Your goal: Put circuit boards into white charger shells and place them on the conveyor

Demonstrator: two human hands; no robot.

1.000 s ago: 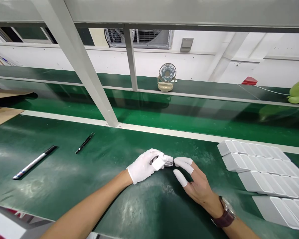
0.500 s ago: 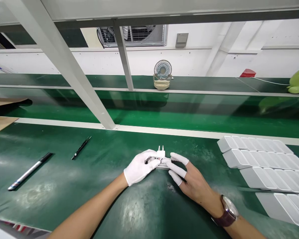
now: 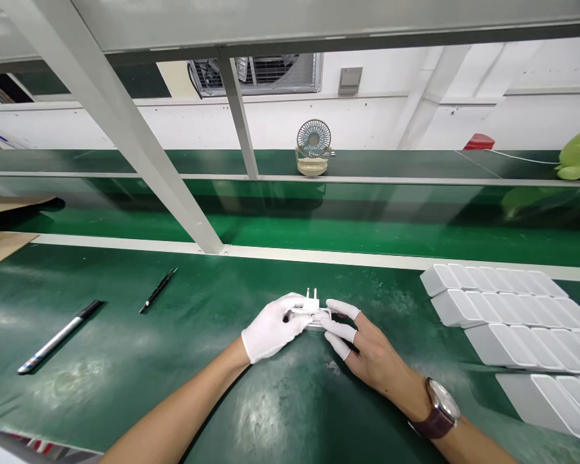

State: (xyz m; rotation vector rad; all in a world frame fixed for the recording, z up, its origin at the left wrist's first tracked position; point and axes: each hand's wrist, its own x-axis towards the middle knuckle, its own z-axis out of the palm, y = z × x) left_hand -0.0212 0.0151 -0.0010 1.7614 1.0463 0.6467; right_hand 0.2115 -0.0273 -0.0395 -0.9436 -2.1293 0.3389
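In front of me, a small white two-pin power plug housing (image 3: 311, 304) sits low over the bench, both metal pins pointing away. My left hand (image 3: 274, 327), in a white glove, is closed round its left side between thumb and fingers. White finger cots cover several fingers of my right hand (image 3: 362, 341), whose fingertips pinch the right end of the housing. Part of the piece is hidden behind the fingers, and its inner details are too small to make out.
On the green bench (image 3: 198, 399) to the left lie a marker pen (image 3: 60, 337) and black tweezers (image 3: 158, 291). Rows of white plastic cases (image 3: 507, 345) stand at the right. A slanted metal post (image 3: 145, 148) rises behind, and a small fan (image 3: 313, 147) stands on the shelf.
Both hands stay on the plug housing, with slight shifts of the right fingers against it. The housing's tilt differs a little. The view has moved slightly.
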